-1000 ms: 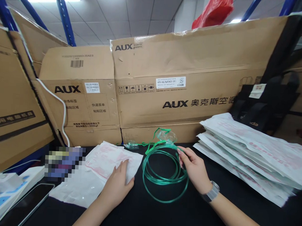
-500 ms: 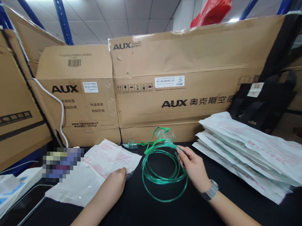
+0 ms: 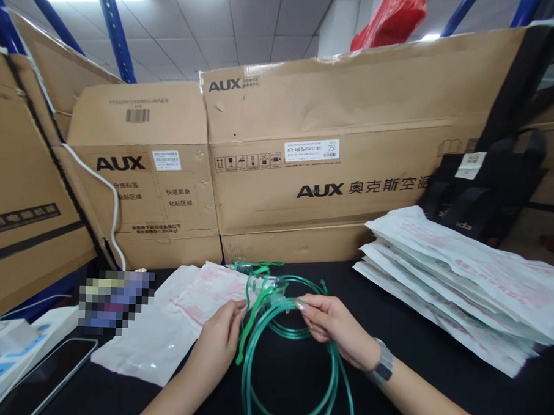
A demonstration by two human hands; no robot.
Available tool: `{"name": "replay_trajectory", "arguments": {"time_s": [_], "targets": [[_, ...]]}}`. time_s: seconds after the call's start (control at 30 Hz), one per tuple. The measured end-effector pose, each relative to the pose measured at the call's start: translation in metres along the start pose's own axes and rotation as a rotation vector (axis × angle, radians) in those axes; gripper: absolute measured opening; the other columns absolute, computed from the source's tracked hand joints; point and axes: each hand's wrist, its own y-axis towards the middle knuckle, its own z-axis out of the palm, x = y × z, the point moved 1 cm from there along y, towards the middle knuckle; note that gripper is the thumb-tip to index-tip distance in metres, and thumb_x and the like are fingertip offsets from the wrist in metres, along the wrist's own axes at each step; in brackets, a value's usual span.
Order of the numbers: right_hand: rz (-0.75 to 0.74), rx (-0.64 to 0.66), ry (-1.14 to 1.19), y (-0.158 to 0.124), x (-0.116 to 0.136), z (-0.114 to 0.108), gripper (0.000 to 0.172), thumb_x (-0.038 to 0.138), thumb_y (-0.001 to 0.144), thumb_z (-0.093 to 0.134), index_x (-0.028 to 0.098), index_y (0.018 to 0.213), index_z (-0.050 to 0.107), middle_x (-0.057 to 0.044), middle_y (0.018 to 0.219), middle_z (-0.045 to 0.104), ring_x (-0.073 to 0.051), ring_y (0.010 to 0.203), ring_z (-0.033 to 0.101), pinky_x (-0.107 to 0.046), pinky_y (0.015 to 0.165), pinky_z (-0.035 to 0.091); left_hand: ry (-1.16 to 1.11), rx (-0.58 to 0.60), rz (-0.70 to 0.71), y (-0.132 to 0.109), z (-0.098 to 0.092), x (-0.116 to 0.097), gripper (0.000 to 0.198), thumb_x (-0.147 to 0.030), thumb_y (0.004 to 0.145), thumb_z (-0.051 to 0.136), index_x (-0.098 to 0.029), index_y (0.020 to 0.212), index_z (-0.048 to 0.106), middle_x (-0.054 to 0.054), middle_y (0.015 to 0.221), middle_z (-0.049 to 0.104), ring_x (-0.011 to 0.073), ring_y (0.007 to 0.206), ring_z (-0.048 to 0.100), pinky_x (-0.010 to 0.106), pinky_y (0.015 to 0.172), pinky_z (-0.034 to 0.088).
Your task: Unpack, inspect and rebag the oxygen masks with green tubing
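Note:
Coiled green tubing (image 3: pixel 247 365) hangs from my right hand (image 3: pixel 338 326), whose thumb and fingers pinch the top of the loops. A clear plastic mask (image 3: pixel 264 284) with a bright green elastic strap (image 3: pixel 253 324) is bunched against the coil, just left of my right fingers. My left hand (image 3: pixel 220 333) is closed on the right edge of a white plastic pouch (image 3: pixel 147 330) with red print, lying on the black table. Its fingertips are partly hidden behind the hand, close to the mask. A small clear piece (image 3: pixel 241 266) lies behind the pouch.
A stack of white printed pouches (image 3: pixel 457 282) stands at the right. A phone (image 3: pixel 52 375) and a power strip (image 3: pixel 4 367) lie at the left. Cardboard boxes (image 3: pixel 267 213) wall off the back, and a black bag (image 3: pixel 479 192) stands behind the stack.
My right hand has drawn the tubing and mask toward me and slightly left, over the pouch's edge. My left hand has shifted slightly right, still at the pouch.

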Motion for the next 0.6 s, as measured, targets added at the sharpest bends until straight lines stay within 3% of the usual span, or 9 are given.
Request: {"name": "replay_trajectory", "arguments": {"time_s": [0.17, 0.43, 0.6], "targets": [[0.174, 0.080, -0.102, 0.0011, -0.0064, -0.0028, 0.028, 0.037, 0.066, 0.065, 0.011, 0.069, 0.059, 0.010, 0.044, 0.032, -0.002, 0.038, 0.019, -0.019, 0.036, 0.011, -0.084, -0.043, -0.032, -0.0048, 0.0009, -0.0071, 0.015, -0.030, 0.086, 0.029, -0.024, 0.074, 0.037, 0.010, 0.108, 0.061, 0.0198, 0.107, 0.053, 0.033, 0.082, 0.044], [0.228, 0.133, -0.178, -0.0027, 0.0011, -0.0030, 0.025, 0.036, 0.067, 0.062, 0.011, 0.067, 0.059, 0.011, 0.040, 0.032, -0.001, 0.036, 0.018, -0.017, 0.034, 0.013, -0.067, -0.069, -0.060, -0.0038, -0.0007, -0.0047, 0.017, -0.031, 0.087, 0.030, -0.024, 0.074, 0.038, 0.008, 0.113, 0.060, 0.0190, 0.109, 0.052, 0.032, 0.083, 0.046], [0.325, 0.124, -0.222, -0.0034, 0.0004, -0.0049, 0.022, 0.033, 0.067, 0.061, 0.013, 0.057, 0.056, 0.011, 0.036, 0.030, -0.001, 0.032, 0.018, -0.016, 0.031, 0.012, 0.043, -0.008, 0.083, -0.0065, -0.0004, -0.0070, 0.019, -0.026, 0.087, 0.031, -0.022, 0.095, 0.048, 0.007, 0.118, 0.057, 0.0175, 0.111, 0.050, 0.033, 0.090, 0.044]]}}
